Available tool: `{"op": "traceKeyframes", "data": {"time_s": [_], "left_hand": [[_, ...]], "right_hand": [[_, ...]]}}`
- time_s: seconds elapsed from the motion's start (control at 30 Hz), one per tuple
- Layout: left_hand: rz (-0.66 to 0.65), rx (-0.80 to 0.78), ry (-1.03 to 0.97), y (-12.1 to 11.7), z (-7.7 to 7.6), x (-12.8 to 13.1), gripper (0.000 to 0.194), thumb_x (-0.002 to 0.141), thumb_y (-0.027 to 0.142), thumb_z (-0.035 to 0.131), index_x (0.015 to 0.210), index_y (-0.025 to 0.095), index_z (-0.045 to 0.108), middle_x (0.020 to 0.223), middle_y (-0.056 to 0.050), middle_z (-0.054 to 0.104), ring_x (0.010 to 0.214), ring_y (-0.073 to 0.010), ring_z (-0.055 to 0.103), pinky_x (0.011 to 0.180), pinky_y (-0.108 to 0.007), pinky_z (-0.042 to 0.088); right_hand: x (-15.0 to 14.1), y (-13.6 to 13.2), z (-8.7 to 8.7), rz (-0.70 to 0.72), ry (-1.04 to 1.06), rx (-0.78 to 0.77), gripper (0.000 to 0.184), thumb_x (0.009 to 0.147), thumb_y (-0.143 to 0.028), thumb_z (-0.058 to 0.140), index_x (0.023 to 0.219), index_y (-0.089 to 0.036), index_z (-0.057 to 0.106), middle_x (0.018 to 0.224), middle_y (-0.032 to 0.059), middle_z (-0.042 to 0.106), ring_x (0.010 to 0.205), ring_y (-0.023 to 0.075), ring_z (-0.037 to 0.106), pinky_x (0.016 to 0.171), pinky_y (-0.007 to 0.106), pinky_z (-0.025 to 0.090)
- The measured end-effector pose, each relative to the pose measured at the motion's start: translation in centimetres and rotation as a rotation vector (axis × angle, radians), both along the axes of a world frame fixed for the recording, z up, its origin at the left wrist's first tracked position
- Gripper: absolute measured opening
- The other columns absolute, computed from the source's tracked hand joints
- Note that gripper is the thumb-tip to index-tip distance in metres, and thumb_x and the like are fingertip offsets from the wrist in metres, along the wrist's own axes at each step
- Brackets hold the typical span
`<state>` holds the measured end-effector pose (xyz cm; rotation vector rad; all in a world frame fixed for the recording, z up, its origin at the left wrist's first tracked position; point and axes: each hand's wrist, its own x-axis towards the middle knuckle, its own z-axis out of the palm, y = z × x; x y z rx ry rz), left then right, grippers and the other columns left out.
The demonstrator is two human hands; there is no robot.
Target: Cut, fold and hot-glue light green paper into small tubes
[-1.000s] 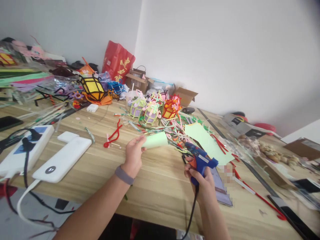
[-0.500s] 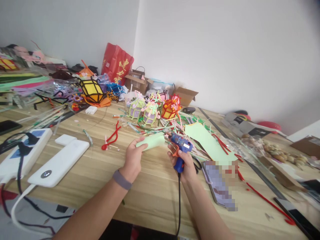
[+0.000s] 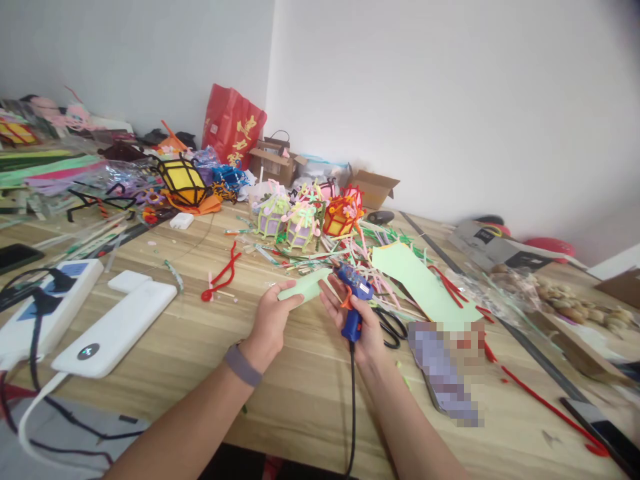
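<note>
My left hand [image 3: 273, 317] pinches the left end of a pale green piece of paper [image 3: 311, 283], thumb on top, above the table. In my right hand [image 3: 367, 333] is a blue hot glue gun [image 3: 356, 303] with an orange trigger. Its handle rests in the palm, and the fingers reach out toward the paper's right end. The nozzle points up and left, close to that end; whether they touch I cannot tell. A black cord hangs from the handle. Beyond the hands stand small pipe-cleaner lanterns [image 3: 301, 225], several of them, in green, pink and red.
Right of the glue gun lies a larger green sheet [image 3: 425, 283], with a blurred phone [image 3: 435, 367] nearer me. A white power bank [image 3: 115, 330] and a power strip [image 3: 55, 300] sit at left. Red pipe cleaners [image 3: 545, 400], cut strips, and cardboard boxes [image 3: 373, 189] are around.
The right-hand fingers have loosened and extended from the glue gun's trigger toward the paper. The green paper and left hand have shifted slightly right, and the glue gun slightly left.
</note>
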<state>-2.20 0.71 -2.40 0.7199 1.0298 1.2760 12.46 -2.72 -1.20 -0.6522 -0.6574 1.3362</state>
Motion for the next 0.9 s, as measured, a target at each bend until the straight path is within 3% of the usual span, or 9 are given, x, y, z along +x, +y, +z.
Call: {"op": "traceKeyframes", "data": {"time_s": [0.23, 0.5, 0.7, 0.9], "left_hand": [[-0.092, -0.031, 0.080, -0.2, -0.1, -0.1, 0.042, 0.054, 0.020, 0.074, 0.094, 0.015, 0.068, 0.073, -0.001, 0.068, 0.066, -0.0138, 0.056, 0.063, -0.026, 0.037], [-0.191, -0.082, -0.030, -0.4, 0.4, -0.2, 0.044, 0.050, 0.017, 0.076, 0.092, 0.016, 0.063, 0.069, 0.000, 0.068, 0.066, -0.0140, 0.060, 0.063, -0.024, 0.039], [-0.134, -0.034, 0.006, -0.3, -0.2, -0.1, 0.040, 0.051, 0.014, 0.072, 0.090, 0.016, 0.065, 0.068, 0.000, 0.068, 0.064, -0.0141, 0.059, 0.063, -0.025, 0.040], [-0.015, 0.001, 0.007, -0.7, 0.2, -0.1, 0.038, 0.051, 0.012, 0.074, 0.088, 0.017, 0.066, 0.076, -0.001, 0.071, 0.072, -0.0163, 0.063, 0.067, -0.025, 0.043]], "right_hand": [[-0.4, -0.5, -0.1, 0.035, 0.018, -0.025, 0.030, 0.063, -0.026, 0.080, 0.092, -0.024, 0.072, 0.111, 0.0034, 0.074, 0.121, 0.0318, 0.059, 0.103, 0.050, 0.048], [-0.8, -0.9, -0.8, 0.066, 0.001, -0.067, 0.031, 0.062, -0.026, 0.081, 0.091, -0.023, 0.071, 0.110, 0.0051, 0.074, 0.118, 0.0305, 0.061, 0.101, 0.051, 0.049], [-1.4, -1.3, -0.5, 0.076, -0.029, -0.061, 0.031, 0.063, -0.026, 0.080, 0.092, -0.022, 0.071, 0.106, 0.0055, 0.075, 0.115, 0.0308, 0.063, 0.097, 0.051, 0.052], [-1.7, -1.6, -0.2, 0.100, -0.009, -0.043, 0.033, 0.063, -0.025, 0.080, 0.094, -0.024, 0.069, 0.109, 0.0046, 0.075, 0.119, 0.0323, 0.060, 0.093, 0.051, 0.054]]}}
